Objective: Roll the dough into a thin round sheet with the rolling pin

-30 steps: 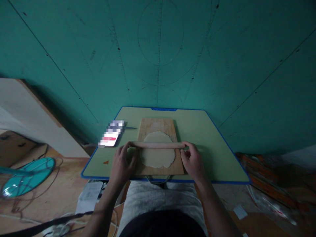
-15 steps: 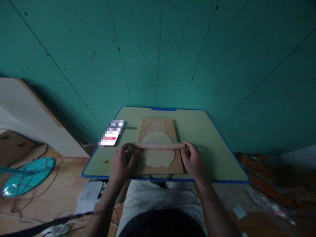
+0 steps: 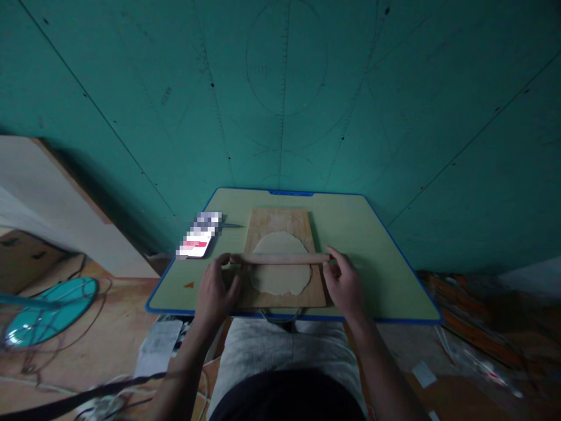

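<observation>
A pale wooden rolling pin (image 3: 280, 258) lies crosswise over a flat, roughly round sheet of dough (image 3: 281, 280). Under the dough is a wooden cutting board (image 3: 280, 218), with a metal handle at its near edge. My left hand (image 3: 217, 286) grips the pin's left end, its fingers curled around the tip. At the other end, my right hand (image 3: 344, 282) holds the pin between thumb and fingers. The dough's edge is slightly ragged and reaches close to both sides of the board.
The board rests on a small pale-green table (image 3: 372, 263) with a blue rim. A lit phone (image 3: 200, 235) lies at its left, beside a thin knife-like blade (image 3: 232, 225). An orange scrap (image 3: 189, 285) sits near the left hand. A green wall (image 3: 280, 134) rises behind the table.
The rolling pin has shifted very slightly to the right, with both hands still on its ends. The view has moved a little; the dough looks the same.
</observation>
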Tool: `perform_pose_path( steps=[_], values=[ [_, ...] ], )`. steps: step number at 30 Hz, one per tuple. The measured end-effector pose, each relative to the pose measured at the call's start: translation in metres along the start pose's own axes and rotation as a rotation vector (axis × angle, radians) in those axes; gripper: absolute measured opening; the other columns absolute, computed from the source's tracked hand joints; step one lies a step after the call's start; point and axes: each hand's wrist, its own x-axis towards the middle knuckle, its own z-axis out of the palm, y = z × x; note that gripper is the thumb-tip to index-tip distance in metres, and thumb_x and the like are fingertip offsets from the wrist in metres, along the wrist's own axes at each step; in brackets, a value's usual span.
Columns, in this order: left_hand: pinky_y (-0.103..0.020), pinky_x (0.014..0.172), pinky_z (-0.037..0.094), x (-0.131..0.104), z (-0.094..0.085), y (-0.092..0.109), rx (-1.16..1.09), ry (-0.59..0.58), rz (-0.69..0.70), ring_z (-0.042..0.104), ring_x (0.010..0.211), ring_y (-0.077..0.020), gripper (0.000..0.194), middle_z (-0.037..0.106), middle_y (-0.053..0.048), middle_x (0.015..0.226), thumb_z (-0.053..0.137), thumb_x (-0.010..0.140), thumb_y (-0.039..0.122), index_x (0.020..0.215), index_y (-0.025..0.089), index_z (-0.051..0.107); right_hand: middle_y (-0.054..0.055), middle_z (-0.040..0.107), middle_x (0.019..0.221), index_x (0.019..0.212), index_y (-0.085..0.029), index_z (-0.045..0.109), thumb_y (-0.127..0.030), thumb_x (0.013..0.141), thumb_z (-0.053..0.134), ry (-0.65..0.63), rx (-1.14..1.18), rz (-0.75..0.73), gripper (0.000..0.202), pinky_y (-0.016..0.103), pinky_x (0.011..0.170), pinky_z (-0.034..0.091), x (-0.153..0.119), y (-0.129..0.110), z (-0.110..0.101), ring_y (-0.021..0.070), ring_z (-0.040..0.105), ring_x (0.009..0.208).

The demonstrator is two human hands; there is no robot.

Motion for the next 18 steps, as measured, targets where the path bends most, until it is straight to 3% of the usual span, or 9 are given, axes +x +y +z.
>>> perform_pose_path(
  steps=[9,13,18],
  values=[
    [-0.045,0.091,0.055,-0.0045,-0.0015,-0.0024,-0.077,0.034,0.074,0.066,0.107,-0.0277,0.041,0.066,-0.014,0.121,0.055,0.089,0.033,0.126,0.017,0.053,0.009,0.075,0.089,0.124,-0.016,0.065,-0.036,0.090,0.051,0.006,0.111,0.106,0.042,0.031,0.056,0.055,-0.0053,-0.0005,-0.0010,0.0173,0.064,0.059],
    [-0.046,0.096,0.054,-0.0040,-0.0022,-0.0002,-0.098,0.025,0.095,0.065,0.114,-0.0277,0.042,0.065,-0.014,0.125,0.055,0.089,0.030,0.129,0.019,0.052,0.007,0.075,0.085,0.114,-0.018,0.069,-0.035,0.089,0.052,0.024,0.124,0.094,0.034,0.032,0.057,0.055,-0.0054,-0.0007,-0.0008,0.0178,0.065,0.059],
    [-0.046,0.096,0.054,-0.0036,0.0005,-0.0035,-0.056,0.057,0.037,0.064,0.115,-0.0284,0.041,0.066,-0.013,0.123,0.055,0.088,0.028,0.128,0.019,0.055,0.006,0.073,0.079,0.109,-0.019,0.071,-0.033,0.088,0.052,0.010,0.065,0.068,0.032,0.030,0.052,0.051,-0.0028,-0.0025,-0.0005,0.0170,0.060,0.055]
  ],
)
